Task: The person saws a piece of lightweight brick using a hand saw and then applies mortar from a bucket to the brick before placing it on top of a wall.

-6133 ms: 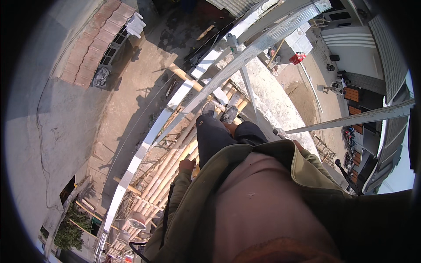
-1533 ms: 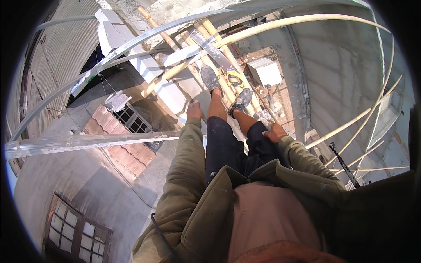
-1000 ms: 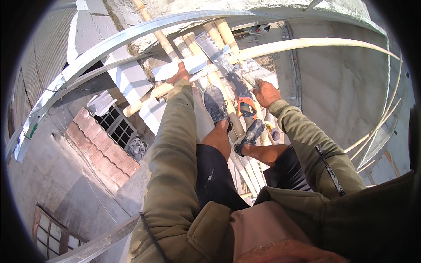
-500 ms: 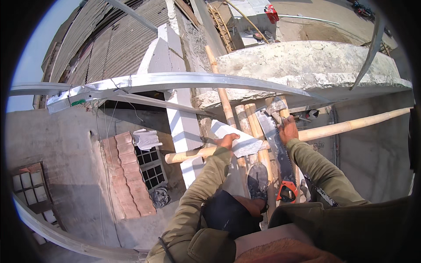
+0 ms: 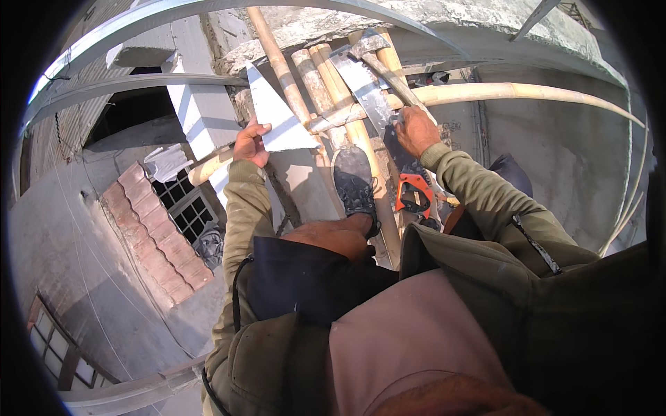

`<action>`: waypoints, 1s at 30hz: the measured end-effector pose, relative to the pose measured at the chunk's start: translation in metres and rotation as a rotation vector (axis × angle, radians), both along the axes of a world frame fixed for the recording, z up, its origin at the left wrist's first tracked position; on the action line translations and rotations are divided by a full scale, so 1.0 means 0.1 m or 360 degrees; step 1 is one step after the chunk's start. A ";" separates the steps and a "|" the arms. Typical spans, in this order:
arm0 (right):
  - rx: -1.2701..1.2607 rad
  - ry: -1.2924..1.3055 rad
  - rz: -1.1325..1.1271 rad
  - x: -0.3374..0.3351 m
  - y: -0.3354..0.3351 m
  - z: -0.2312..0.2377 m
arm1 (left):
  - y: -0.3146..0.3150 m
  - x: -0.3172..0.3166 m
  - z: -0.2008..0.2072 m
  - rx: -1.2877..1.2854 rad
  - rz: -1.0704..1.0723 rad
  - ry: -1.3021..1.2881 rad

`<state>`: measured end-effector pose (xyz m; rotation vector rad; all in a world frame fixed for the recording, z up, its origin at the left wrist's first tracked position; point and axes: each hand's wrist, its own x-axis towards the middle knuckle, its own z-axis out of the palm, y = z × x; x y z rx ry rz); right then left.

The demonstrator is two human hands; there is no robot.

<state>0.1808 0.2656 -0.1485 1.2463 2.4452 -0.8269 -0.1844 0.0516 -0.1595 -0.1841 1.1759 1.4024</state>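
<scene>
My left hand (image 5: 252, 143) grips the lower left edge of a white, wedge-shaped piece of block (image 5: 279, 119), its narrow tip pointing away from me. My right hand (image 5: 416, 132) is closed around the handle of a hammer (image 5: 392, 75); the crusted grey head (image 5: 368, 45) lies at the far end, over the bamboo poles. Beneath that hand is a handsaw, its wide toothed blade (image 5: 362, 89) pointing away and its orange-and-black handle (image 5: 415, 193) nearer me. My shoe (image 5: 354, 182) stands on the poles between both hands.
Several bamboo poles (image 5: 340, 90) form a narrow footing, crossed by a long bamboo pole (image 5: 499, 92). Metal channels (image 5: 229, 5) arch across the far side. A white block wall (image 5: 194, 114) stands at left. Far below are a tiled awning (image 5: 156, 232) and a barred window (image 5: 191, 208).
My left hand has turned the white piece so its tip points away, and moved it left off the cross pole. My right hand still holds the hammer. The view has tilted down toward my body.
</scene>
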 end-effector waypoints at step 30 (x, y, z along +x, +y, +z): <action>-0.0927 -0.0293 0.0065 1.00 -1.51 -0.08 | 0.36 0.59 -0.31 -0.0545 -0.0274 0.0631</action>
